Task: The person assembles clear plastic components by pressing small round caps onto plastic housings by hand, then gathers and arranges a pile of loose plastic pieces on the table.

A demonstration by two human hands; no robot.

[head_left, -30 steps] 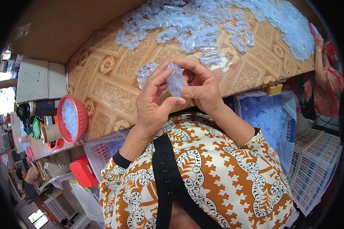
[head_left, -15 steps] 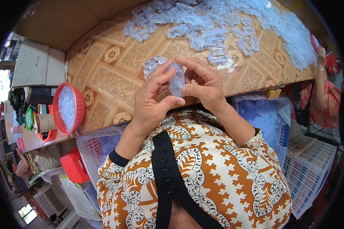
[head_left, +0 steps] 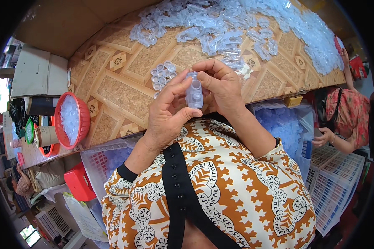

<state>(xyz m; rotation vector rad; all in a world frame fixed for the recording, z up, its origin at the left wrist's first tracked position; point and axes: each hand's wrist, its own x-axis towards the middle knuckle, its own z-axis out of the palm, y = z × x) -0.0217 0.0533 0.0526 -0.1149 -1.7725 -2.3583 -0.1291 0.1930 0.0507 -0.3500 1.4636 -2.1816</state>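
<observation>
Between my two hands, in front of my chest, is a small clear plastic case (head_left: 194, 96) with a round opening in its face. My left hand (head_left: 169, 101) grips it from the left, thumb under its lower end and fingers along its side. At its upper end my right hand (head_left: 220, 85) pinches with thumb and forefinger; whether a small part is between those fingertips is hidden. Just beyond my left fingers, several small clear round caps (head_left: 162, 74) stand in a cluster on the wood-patterned table (head_left: 124, 89).
A large heap of clear plastic pieces (head_left: 220, 25) covers the table's far side. At left stands a red basket (head_left: 84, 120) of translucent bits. Lined crates of plastic parts (head_left: 279, 124) flank me below the table edge. A co-worker in a red patterned top (head_left: 349, 114) is at right.
My right thumb has moved up from the case's lower side to its upper end. The case's round opening now shows more fully. The co-worker's hand at right has come lower.
</observation>
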